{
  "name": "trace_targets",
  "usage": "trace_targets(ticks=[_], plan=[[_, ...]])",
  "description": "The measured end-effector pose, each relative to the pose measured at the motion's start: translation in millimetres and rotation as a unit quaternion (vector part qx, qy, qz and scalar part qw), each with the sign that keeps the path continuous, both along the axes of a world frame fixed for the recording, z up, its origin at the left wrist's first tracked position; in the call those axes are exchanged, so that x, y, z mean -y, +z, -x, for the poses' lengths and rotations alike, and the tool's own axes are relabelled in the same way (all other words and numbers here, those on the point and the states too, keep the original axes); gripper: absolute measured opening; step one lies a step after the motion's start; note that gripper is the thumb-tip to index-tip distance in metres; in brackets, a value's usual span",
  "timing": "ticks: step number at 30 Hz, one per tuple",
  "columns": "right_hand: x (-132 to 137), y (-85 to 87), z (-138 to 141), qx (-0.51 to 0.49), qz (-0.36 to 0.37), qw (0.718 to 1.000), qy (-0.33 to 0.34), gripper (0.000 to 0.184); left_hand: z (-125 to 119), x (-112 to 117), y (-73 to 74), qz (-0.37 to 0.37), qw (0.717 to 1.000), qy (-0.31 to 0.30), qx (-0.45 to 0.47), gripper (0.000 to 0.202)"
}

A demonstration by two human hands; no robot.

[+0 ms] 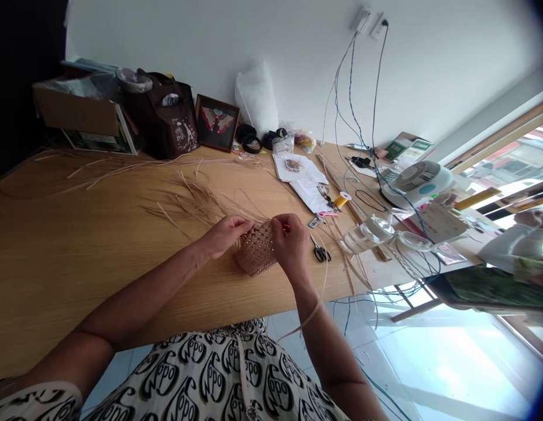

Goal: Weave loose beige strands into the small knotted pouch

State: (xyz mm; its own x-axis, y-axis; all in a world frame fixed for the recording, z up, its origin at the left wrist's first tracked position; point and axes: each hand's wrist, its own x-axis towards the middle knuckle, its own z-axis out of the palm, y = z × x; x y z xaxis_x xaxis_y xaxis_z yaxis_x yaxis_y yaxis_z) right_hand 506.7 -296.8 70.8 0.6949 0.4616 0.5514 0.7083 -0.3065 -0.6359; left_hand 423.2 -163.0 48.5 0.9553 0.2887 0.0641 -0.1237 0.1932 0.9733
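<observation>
A small woven basket (256,252) of pale tan strips rests on the wooden table (78,245), with loose strip ends (196,202) fanning out behind it to the left. My left hand (225,234) grips the basket's upper left rim, fingers curled. My right hand (289,241) is closed on the basket's right edge, fingers pinching a strip at the rim. A long strip (318,298) trails down across my right forearm toward my lap.
Black scissors (320,252) lie just right of my right hand. Papers (304,178), a yellow spool (340,200), glass vessels (372,231), a white fan (416,182) and hanging cables crowd the right side. A brown bag (166,120), cardboard box (85,117) and framed picture (216,123) stand along the wall.
</observation>
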Motion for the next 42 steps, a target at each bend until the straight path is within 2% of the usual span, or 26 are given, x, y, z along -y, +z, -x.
trace_targets(ticks=[5,12,16,21,24,30,36,42], plan=[[0.2,1.1,1.3,-0.001,0.002,1.000,0.002,0.010,2.7,-12.0,3.8,-0.034,0.998,-0.059,-0.012,0.029],[1.6,0.5,1.3,0.003,0.011,1.000,-0.007,0.011,2.4,-1.3,4.1,-0.050,0.999,0.006,0.003,0.024],[3.4,-1.9,0.4,0.008,0.011,1.000,-0.011,0.011,3.3,4.5,5.9,-0.077,0.997,0.020,0.006,0.022],[1.7,-2.9,-1.5,-0.001,0.002,1.000,-0.004,0.011,5.0,-7.4,7.3,-0.175,0.984,-0.004,0.017,0.022],[6.4,0.1,-1.4,-0.015,-0.008,1.000,0.024,0.013,6.4,-18.4,8.9,-0.216,0.976,-0.025,0.032,0.016],[25.8,3.7,9.1,0.009,0.087,0.990,0.108,0.043,8.2,-20.3,10.4,-0.195,0.979,-0.056,0.014,0.011],[22.4,-7.3,15.2,0.005,0.081,0.992,0.093,0.043,4.0,-9.0,-1.2,-0.104,0.994,-0.031,0.001,0.014],[23.5,-12.6,16.9,0.035,0.076,0.993,0.089,0.041,1.3,2.1,-5.4,-0.092,0.996,0.006,-0.005,0.016]])
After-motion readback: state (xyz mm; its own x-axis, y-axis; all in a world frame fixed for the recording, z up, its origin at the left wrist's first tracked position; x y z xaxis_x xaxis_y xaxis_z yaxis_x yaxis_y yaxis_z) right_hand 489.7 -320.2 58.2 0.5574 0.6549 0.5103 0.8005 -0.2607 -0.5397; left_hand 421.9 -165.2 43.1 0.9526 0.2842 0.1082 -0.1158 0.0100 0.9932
